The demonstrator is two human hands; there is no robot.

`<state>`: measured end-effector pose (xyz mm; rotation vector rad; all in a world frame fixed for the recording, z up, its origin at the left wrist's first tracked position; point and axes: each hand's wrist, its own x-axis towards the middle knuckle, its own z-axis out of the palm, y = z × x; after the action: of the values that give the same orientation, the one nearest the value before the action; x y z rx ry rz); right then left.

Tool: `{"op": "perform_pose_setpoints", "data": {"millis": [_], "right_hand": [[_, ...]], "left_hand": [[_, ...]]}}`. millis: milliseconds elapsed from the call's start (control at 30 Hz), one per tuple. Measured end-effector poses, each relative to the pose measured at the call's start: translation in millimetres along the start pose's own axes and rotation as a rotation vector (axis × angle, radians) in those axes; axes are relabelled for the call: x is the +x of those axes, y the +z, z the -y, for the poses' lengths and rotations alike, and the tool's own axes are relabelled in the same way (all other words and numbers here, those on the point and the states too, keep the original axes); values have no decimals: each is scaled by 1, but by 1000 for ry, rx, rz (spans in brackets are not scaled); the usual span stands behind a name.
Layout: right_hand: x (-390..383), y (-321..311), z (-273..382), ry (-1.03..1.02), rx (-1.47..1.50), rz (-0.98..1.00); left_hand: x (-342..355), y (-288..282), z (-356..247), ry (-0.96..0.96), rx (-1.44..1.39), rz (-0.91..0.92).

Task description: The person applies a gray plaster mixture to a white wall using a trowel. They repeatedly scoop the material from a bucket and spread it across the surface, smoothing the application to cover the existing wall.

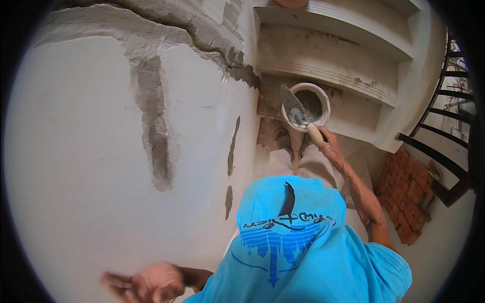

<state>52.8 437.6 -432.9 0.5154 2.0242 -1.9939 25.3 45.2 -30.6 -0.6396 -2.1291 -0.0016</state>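
My right hand (329,147) is closed round the light wooden handle of a trowel (292,102). Its pointed grey blade, smeared with wet mortar, slants over the left part of a white bucket (326,103). Grey mortar (311,102) lies inside the bucket, partly hidden by the blade. At the lower left my left hand (151,284) is held out before the white wall (86,166), palm showing and fingers apart, somewhat blurred, with nothing in it. A darker grey patch of mortar (155,123) runs down the wall, and a rough crack (194,38) crosses above it.
Concrete stairs (323,70) rise ahead of me, with the bucket by the lower steps. A black metal railing (437,156) stands at the right. Stacked red bricks (406,194) lie below it. Narrow grey gouges (233,146) mark the wall near its corner.
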Motion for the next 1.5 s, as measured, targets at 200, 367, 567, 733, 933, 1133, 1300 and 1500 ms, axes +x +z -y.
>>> {"op": "perform_pose_setpoints", "data": {"millis": [200,367,567,733,933,1133,1300,1500], "right_hand": [[-10,-31,-36,181,-188,-51],[-11,-25,-55,-7,-246,-151],[1,-21,-52,-20,-391,-96],[48,16,-75,-70,-378,-106],[116,81,-88,-106,-348,-154],[176,116,-126,-46,-350,-235],[219,131,-134,-101,-306,-261],[246,145,-145,-97,-322,-248]], "left_hand": [[-49,122,-89,-453,-791,702],[-160,190,-129,-559,-794,1232],[-271,241,-170,-619,-748,1466],[-318,295,-195,-744,-657,1728],[-366,319,-233,-795,-527,1990],[-379,315,-247,-767,-375,2010],[-391,325,-248,-791,-367,1952],[-396,324,-246,-753,-342,1915]]}}
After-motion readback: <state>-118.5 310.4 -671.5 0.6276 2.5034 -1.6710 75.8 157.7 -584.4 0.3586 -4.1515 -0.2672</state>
